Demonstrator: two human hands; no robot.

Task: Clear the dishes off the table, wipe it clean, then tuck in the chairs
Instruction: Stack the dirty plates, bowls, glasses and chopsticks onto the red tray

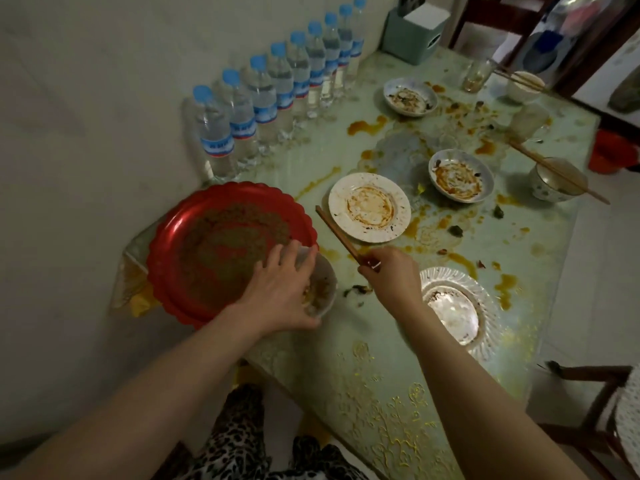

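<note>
My left hand point(280, 292) grips a small white bowl point(320, 289) with food scraps, next to a big red tray point(173, 244) covered in brown crumbs. A pair of brown chopsticks point(341, 237) is pinched in my right hand point(391, 275) above the table. A dirty white plate point(369, 207) lies just beyond. A clear ribbed glass plate point(478, 299) sits under my right wrist. Further off stand two stained bowls point(460, 174) point(410, 97) and a bowl with chopsticks across it point(554, 180).
The green table point(398, 375) is smeared with orange sauce and scraps. Several water bottles point(263, 95) line the wall. At the far end are a glass point(476, 76), a white bowl with chopsticks point(524, 86), a cup point(526, 121) and a knife block point(414, 32). A chair point(595, 410) stands at right.
</note>
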